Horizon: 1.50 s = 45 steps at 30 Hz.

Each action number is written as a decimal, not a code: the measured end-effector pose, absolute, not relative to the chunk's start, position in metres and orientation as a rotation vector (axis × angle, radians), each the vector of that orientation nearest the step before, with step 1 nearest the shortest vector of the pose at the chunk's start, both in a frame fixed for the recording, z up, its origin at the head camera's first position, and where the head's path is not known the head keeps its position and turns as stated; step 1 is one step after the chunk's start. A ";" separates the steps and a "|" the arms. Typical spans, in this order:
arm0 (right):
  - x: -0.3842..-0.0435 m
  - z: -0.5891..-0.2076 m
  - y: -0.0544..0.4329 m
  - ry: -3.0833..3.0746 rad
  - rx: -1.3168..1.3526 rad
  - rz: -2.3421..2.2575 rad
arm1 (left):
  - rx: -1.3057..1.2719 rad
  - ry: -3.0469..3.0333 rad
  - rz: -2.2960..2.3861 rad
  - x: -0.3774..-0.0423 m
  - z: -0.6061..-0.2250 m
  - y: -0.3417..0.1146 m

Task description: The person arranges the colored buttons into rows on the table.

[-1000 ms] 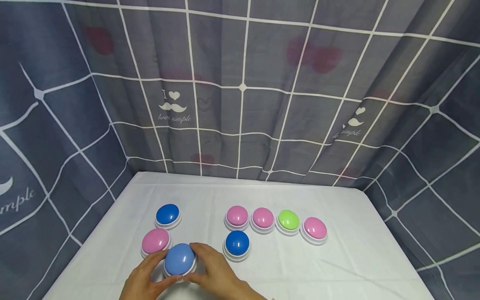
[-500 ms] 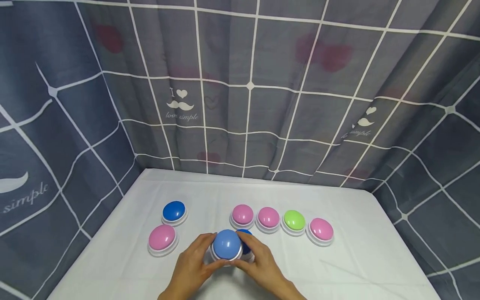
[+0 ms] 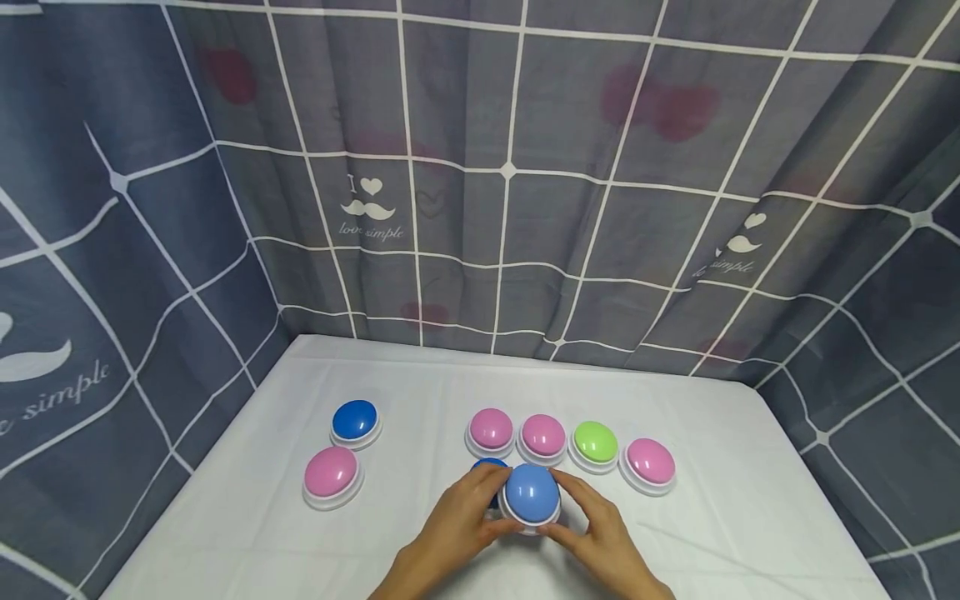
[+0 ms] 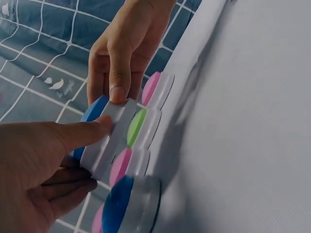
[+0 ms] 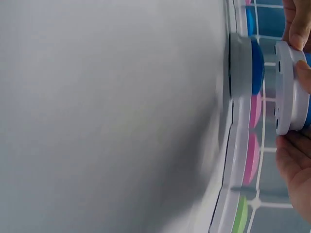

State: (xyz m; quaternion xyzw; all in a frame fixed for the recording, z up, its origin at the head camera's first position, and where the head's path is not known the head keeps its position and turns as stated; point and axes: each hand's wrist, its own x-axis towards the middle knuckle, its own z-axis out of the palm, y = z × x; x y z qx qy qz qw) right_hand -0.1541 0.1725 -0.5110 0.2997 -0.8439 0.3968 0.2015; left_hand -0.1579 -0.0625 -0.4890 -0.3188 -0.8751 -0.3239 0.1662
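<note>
A round push button [image 3: 532,494] with a light blue dome and white base is held between both hands, raised off the table. My left hand [image 3: 459,518] pinches its left side with thumb and fingers, and my right hand [image 3: 600,533] pinches the right side. In the left wrist view the thumbs press on the white base [image 4: 109,133]. The right wrist view shows the underside of the held button [image 5: 286,92] apart from the cloth. Just behind my left fingers, a dark blue button [image 3: 489,461] on the table is mostly hidden in the head view.
A row at centre right has pink buttons [image 3: 491,428] [image 3: 543,435] [image 3: 651,461] and a green button [image 3: 596,442]. At left, another blue button [image 3: 355,420] stands behind a pink button [image 3: 331,472]. A white cloth covers the table [image 3: 247,517]; a grid-patterned curtain [image 3: 450,208] surrounds it.
Both hands have lifted the light blue button from beside the left pink button and carried it right, past the front of the centre dark blue button. The view has shifted slightly.
</note>
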 end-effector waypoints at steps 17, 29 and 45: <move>-0.162 -0.521 0.202 -2.526 0.617 0.998 | -0.996 -2.688 -0.643 -0.193 -0.490 -0.026; -0.172 -0.520 0.197 -2.722 0.497 1.023 | -1.041 -2.724 -0.436 -0.203 -0.493 -0.023; -0.172 -0.521 0.189 -2.714 0.436 0.961 | -1.144 -2.698 -0.351 -0.216 -0.493 -0.028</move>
